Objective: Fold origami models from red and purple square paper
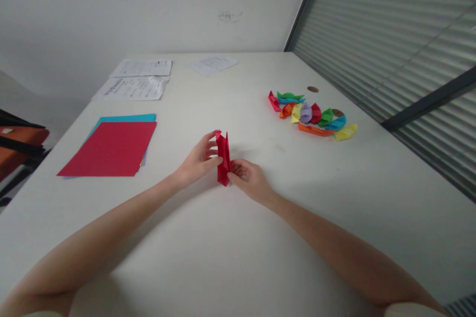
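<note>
A folded piece of red paper stands on edge in the middle of the white table. My left hand grips its upper part from the left, fingers curled round the fold. From the right, my right hand pinches its lower end. Both forearms rest low over the table.
A stack of coloured sheets with a red one on top lies at the left. Several folded paper boats in mixed colours sit at the right. Printed papers lie at the back. Window blinds run along the right edge.
</note>
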A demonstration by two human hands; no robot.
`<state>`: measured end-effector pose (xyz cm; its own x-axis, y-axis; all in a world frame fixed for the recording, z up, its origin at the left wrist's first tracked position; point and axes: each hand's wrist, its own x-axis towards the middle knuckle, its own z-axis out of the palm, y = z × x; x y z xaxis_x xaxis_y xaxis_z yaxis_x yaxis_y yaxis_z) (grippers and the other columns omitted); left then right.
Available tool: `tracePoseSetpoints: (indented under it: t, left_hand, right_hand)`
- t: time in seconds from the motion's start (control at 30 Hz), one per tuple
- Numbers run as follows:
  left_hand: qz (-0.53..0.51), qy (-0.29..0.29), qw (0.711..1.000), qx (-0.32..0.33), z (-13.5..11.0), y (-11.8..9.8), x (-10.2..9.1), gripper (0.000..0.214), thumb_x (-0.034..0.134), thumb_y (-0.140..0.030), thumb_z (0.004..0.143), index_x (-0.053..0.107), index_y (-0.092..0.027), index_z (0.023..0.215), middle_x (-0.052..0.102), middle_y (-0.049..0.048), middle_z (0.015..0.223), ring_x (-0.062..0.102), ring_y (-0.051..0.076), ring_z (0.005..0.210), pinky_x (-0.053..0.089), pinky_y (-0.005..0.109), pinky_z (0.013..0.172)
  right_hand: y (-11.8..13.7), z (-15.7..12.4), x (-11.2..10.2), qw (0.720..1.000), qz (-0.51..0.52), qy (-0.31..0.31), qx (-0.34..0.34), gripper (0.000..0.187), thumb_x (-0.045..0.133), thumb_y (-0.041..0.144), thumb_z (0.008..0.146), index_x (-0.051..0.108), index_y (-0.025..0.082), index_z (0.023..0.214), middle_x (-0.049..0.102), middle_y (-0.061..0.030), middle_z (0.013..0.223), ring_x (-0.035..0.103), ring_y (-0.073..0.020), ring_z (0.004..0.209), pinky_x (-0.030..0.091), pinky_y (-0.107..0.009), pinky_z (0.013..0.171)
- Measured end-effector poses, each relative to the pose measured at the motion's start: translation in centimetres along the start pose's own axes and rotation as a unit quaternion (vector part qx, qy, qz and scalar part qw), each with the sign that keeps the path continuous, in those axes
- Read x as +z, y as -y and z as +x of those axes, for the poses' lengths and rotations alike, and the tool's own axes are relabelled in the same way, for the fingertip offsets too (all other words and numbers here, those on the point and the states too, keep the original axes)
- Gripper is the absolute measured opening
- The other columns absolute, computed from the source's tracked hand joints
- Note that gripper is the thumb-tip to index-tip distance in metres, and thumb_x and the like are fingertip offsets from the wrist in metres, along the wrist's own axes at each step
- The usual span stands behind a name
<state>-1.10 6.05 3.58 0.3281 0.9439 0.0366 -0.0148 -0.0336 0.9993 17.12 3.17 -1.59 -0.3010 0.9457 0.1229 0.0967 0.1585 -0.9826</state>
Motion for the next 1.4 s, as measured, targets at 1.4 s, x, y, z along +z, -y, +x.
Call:
tracePoseSetpoints:
  t: [1.4]
  left_hand:
    - [0.031,-0.087,0.996,0.008,-1.2,-0.3,1.0,0.04,0.068,-0.02,0.07,0.048,-0.02,0.104,0.063,-0.0017,0.08,0.061,0.011,0.068,0.048,0.022,0.06]
  right_hand:
    - [5.2,4.8,-0.7,0.981,-0.151,-0.052,-0.111,0.022,0.068,0.042,0.082,0.066,0.02,0.08,0.057,0.0014,0.064,0.054,-0.0116,0.058,0.045,-0.025,0.057]
